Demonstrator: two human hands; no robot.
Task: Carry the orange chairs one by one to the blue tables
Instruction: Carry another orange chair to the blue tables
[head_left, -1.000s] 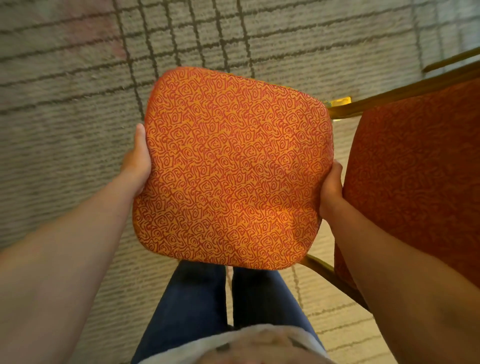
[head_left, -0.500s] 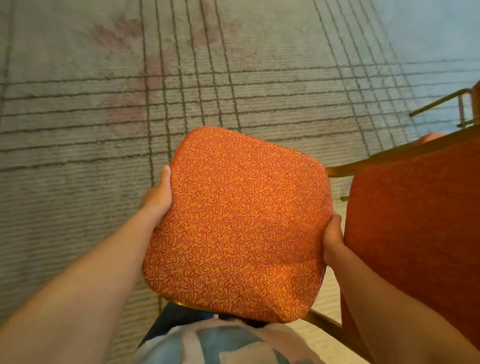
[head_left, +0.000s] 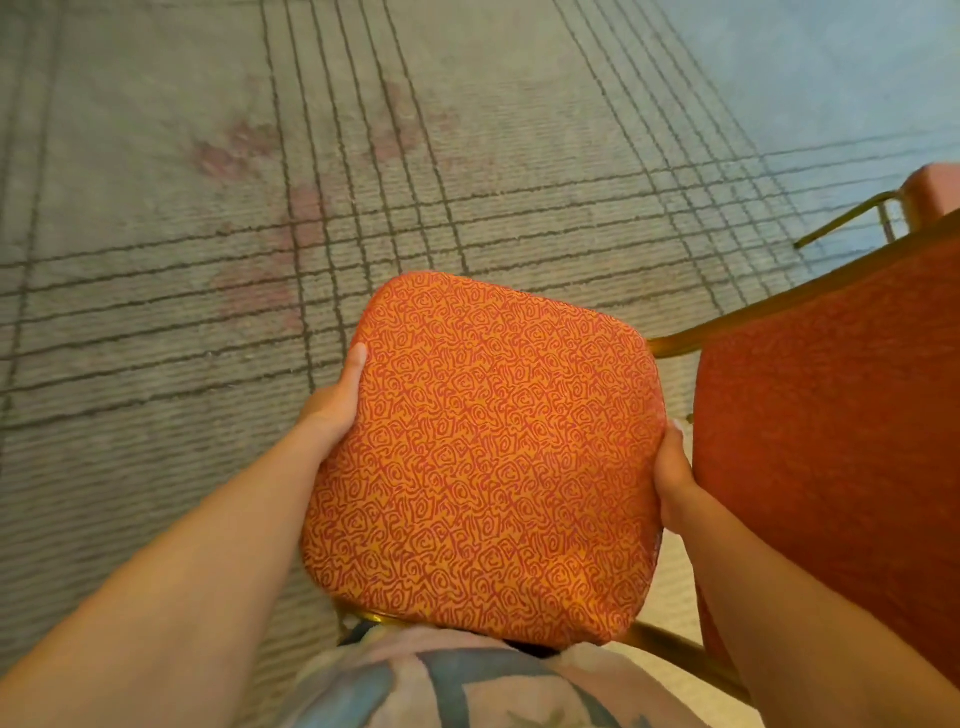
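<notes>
I hold an orange chair (head_left: 488, 457) in front of my body, its patterned seat facing up at me. My left hand (head_left: 335, 400) grips the seat's left edge, thumb on top and fingers hidden under the cushion. My right hand (head_left: 672, 478) grips the right edge the same way. The chair's orange backrest (head_left: 831, 431) with a gold frame rises at the right. No blue table is in view.
Grey-green carpet (head_left: 156, 312) with dark grid lines and faded pink marks spreads ahead and to the left. A blue carpet area (head_left: 831, 78) lies at the far right. Another chair's gold leg and pink seat corner (head_left: 930, 192) show at the right edge.
The view has tilted up and forward, so more carpet and the blue area show. The chair sits lower in the frame. Both hands keep their grip on the seat.
</notes>
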